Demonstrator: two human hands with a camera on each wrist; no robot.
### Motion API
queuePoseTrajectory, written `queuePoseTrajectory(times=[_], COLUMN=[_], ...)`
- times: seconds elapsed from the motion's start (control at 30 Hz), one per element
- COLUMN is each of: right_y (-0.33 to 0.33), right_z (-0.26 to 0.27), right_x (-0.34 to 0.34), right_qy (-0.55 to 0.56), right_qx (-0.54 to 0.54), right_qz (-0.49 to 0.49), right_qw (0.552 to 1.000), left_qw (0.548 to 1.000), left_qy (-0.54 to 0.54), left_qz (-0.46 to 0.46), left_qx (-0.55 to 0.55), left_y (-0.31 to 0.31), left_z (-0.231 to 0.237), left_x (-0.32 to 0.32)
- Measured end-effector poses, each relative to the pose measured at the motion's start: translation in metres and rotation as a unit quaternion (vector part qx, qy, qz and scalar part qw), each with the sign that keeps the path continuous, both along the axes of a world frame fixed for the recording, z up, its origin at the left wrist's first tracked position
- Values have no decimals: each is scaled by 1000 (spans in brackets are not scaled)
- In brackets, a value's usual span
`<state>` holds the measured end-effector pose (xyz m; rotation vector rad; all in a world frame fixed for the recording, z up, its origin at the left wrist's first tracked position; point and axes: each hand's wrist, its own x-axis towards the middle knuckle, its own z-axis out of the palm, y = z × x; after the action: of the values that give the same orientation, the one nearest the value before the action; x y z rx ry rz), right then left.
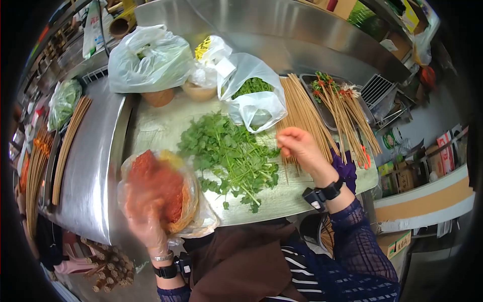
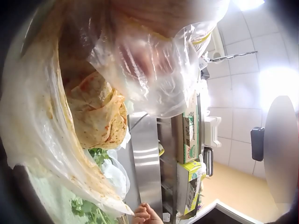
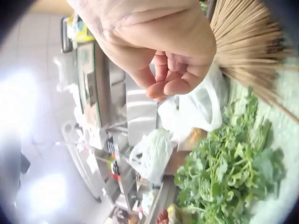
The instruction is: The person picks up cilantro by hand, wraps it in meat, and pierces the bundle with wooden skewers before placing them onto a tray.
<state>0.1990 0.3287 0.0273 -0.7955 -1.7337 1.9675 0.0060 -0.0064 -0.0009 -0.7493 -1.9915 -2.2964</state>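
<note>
In the head view, my left hand [image 1: 143,214], in a clear plastic glove, is at the near-left side of a mass of red, minced-looking meat [image 1: 173,189]. Motion blurs its fingers, so I cannot tell whether they grip any meat. A stained plastic bag [image 1: 204,219] surrounds the meat; its wall [image 2: 37,116] fills the left of the left wrist view, beside the loose glove [image 2: 154,74]. My bare right hand [image 1: 304,149] hovers at the right of a heap of leafy green herbs [image 1: 221,151]. Its fingers curl in, and the thumb [image 3: 145,81] meets the fingertips with nothing visible between them.
Bare wooden skewers [image 1: 307,113] lie right of the herbs. Filled skewers [image 1: 342,108] rest over a dark tray. White plastic bags of greens [image 1: 151,65] stand along the back, one open bag [image 1: 256,113] touching the heap. More skewers [image 1: 70,146] lie at the left.
</note>
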Motion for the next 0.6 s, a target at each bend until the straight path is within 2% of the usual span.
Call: queuePoseTrajectory(times=[0.07, 0.1, 0.17, 0.27, 0.3, 0.33, 0.4, 0.43, 0.53, 0.6], right_y=[-14, -16, -10, -13, -13, -12, -9, -9, -8, -8], right_z=[0, -9, -35, -34, -37, -38, -31, -23, 9, 30], right_x=[-27, -40, -67, -92, -95, -95, -91, -87, -78, -71], right_qy=[-61, -89, -140, -321, -275, -236, -155, -100, 38, 75], right_qx=[96, 189, 371, 406, 388, 299, 113, 23, -31, -40], right_qz=[64, 65, 66, 104, 117, 116, 111, 105, 61, 70], right_qw=[991, 976, 916, 849, 872, 917, 975, 989, 997, 994], left_qw=[1000, 1000, 1000, 1000, 1000, 999, 1000, 1000, 999, 999], left_qy=[2, 1, -1, -4, -5, -6, -6, -5, -9, -15], left_qz=[3, 3, 1, -15, -24, -32, -15, -10, -16, -20], left_qx=[0, 5, 7, 6, 15, 25, 25, 23, 33, 44], left_y=[0, 0, 0, -3, -3, -5, -6, -6, -4, -2], left_z=[-1, -2, -3, -1, -1, -1, -4, -4, -5, -6], left_x=[-1, -1, -1, 0, 0, 0, -1, -1, -2, -1])
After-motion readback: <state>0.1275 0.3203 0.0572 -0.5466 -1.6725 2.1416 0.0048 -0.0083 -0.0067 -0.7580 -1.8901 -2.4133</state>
